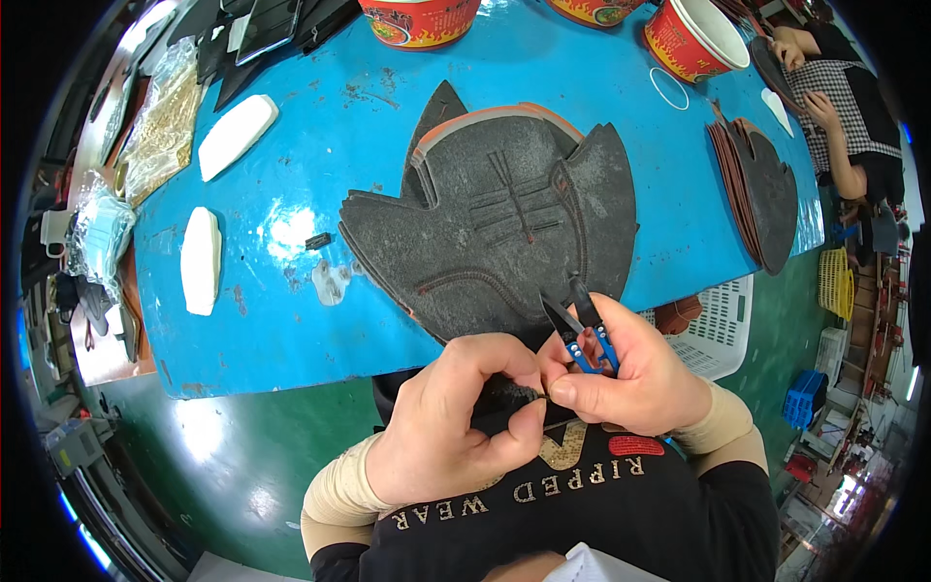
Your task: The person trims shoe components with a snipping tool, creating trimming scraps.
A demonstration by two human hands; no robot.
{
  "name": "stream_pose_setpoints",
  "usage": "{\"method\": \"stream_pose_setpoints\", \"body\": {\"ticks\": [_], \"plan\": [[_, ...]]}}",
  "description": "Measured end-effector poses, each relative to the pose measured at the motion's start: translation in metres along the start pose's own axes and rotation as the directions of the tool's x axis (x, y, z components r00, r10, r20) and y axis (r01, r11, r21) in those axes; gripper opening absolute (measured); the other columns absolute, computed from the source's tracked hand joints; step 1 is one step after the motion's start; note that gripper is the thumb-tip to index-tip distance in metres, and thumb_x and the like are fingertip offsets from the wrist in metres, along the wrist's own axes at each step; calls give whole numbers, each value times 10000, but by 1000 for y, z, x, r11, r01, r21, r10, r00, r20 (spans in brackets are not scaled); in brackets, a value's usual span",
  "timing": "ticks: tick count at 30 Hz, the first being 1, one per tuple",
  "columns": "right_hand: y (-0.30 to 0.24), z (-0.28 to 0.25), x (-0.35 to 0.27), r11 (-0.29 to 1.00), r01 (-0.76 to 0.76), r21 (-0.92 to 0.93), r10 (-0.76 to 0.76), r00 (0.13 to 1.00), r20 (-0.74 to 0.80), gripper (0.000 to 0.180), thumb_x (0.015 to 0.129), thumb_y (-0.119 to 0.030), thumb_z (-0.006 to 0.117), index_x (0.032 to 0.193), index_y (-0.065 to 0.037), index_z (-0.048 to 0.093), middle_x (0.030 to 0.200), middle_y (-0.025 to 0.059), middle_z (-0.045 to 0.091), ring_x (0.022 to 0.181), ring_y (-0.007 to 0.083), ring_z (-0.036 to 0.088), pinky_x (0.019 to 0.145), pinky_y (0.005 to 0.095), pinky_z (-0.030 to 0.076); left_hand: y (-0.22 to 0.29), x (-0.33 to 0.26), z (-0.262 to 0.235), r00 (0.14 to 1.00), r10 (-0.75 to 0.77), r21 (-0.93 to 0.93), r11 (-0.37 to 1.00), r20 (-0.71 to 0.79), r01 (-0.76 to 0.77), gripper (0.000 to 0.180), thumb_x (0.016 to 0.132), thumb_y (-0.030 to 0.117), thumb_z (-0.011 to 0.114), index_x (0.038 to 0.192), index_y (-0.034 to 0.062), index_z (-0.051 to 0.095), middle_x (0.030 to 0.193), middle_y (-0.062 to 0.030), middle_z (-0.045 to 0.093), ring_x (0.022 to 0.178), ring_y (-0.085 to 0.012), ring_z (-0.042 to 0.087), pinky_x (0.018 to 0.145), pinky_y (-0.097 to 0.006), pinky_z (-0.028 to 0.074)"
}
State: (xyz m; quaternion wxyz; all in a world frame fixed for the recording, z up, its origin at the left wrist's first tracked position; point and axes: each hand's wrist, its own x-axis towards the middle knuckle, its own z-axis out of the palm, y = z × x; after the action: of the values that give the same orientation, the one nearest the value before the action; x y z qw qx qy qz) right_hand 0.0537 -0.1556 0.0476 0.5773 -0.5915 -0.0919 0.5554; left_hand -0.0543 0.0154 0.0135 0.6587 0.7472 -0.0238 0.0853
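Both hands meet close to the body, just below the near edge of the blue bench (291,320). The left hand (451,417) is closed in a pinch, thumb and fingers gripping a small dark piece of material (509,394) that lies between the two hands. The right hand (630,373) also pinches that piece with thumb and forefinger, while a pair of blue-handled thread snips (585,335) rests in the same palm, its short black blades pointing up and away towards the bench. Just beyond the hands, a stack of dark grey cut shoe-upper pieces (495,223) with stitched lines lies flat on the bench, its near edge hanging over the rim. Two white oblong blocks (201,260) lie on the left part of the bench, well apart from the stack. A second pile of dark pieces (761,184) sits at the right end, near another person's hands (824,109). Red paper bowls (693,39) stand along the far edge. A white plastic basket (718,325) sits below the bench on the right.
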Motion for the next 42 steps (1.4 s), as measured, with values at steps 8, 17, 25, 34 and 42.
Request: {"method": "stream_pose_setpoints", "body": {"ticks": [8,17,25,34,42], "plan": [[-5,1,-7,994,85,61,-77,989,-126,296,885,-56,615,1107,-30,421,939,0,583,828,13,496,800,212,428,-2,1,-5,996,-69,-23,997,-54,67,396,723,-47,677,1052,7,463,906,-88,592,747,-205,624,685,-274,506],[-1,16,17,921,321,221,-264,931,-251,251,900,-29,616,1067,-80,436,907,-13,543,614,-5,439,476,163,353,-1,17,4,981,-27,-98,995,-190,9,315,777,-44,714,1053,0,569,937,-89,582,816,-156,566,726,-260,459],[7,18,13,934,356,29,-339,909,-244,234,895,-59,637,1058,-47,469,898,-19,555,798,3,487,687,170,422,-7,15,2,984,11,-50,999,-178,-20,181,776,-45,694,913,6,587,837,-80,603,767,-195,589,677,-283,465],[-9,1,10,926,294,-236,-362,870,-334,236,876,-82,658,1033,-26,491,908,6,579,818,42,520,690,211,437,2,9,-18,995,79,324,945,-68,-53,199,734,-73,675,893,7,587,842,-99,594,728,-232,591,626,-311,474],[-18,-18,57,404,373,-835,-746,663,-64,211,855,-15,667,976,-19,494,806,25,593,713,45,557,613,208,453,-9,15,-18,952,303,672,696,44,-253,296,646,-39,659,935,-13,607,1100,-190,596,728,-240,578,635,-329,493]]}}
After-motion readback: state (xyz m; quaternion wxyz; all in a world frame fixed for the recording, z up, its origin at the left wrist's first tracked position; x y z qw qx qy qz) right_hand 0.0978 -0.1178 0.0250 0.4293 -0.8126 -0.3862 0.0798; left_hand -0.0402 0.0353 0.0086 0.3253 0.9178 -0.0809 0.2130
